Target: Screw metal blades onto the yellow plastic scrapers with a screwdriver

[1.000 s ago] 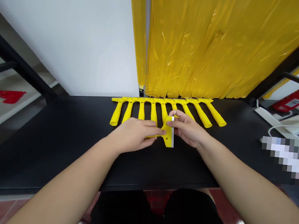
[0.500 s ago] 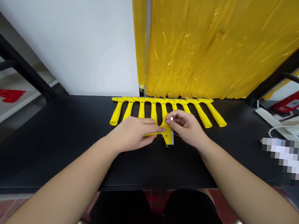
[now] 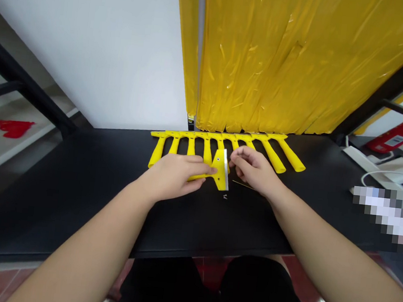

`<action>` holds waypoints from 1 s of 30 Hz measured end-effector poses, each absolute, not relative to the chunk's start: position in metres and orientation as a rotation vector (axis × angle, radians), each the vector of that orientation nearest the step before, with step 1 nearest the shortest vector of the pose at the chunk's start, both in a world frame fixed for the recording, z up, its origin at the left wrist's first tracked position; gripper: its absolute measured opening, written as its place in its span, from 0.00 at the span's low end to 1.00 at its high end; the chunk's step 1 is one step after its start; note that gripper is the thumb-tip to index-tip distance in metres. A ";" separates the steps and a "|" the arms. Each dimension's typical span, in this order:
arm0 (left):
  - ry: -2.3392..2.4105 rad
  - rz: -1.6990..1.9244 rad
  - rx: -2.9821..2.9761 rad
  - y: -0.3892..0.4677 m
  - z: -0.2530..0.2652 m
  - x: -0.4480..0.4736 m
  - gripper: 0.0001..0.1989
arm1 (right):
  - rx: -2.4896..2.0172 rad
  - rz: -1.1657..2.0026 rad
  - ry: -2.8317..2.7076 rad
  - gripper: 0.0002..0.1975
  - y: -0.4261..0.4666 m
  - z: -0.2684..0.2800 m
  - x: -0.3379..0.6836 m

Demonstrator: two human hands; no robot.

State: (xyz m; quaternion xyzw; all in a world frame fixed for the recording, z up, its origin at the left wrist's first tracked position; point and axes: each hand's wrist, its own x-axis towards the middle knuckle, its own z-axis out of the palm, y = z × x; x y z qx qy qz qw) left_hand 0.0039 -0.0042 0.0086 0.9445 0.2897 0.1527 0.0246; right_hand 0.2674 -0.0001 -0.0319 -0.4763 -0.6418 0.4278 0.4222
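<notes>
From my seat on the head view, I have the left hand closed around the handle of a yellow plastic scraper with a flared head and a pale metallic edge strip; that yellow plastic scraper sits at the centre of the frame, its edge facing right. The right hand is curled just beside that strip, thumb and forefinger bent close; I cannot tell whether anything is pinched between them. My first worry is the strip: if it is sharp, a slip of the left hand's hold could drive it into those near fingertips. Loosely seated, it might also slide out when the head tilts; the head's small holes are too tiny for me to judge what they contain. Just below the head lie small silvery metal bits on the smooth black tabletop, where a brushing palm could scatter them. The thin gold-coloured rod under the right hand could roll if knocked. Farther up the frame, the long row of yellow plastic scrapers is near the left knuckles, so a careless backward push could skew it.
</notes>
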 end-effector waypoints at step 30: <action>1.050 0.535 2.884 0.001 0.005 0.003 0.17 | -1.017 0.805 -1.991 0.02 -0.014 -0.025 0.264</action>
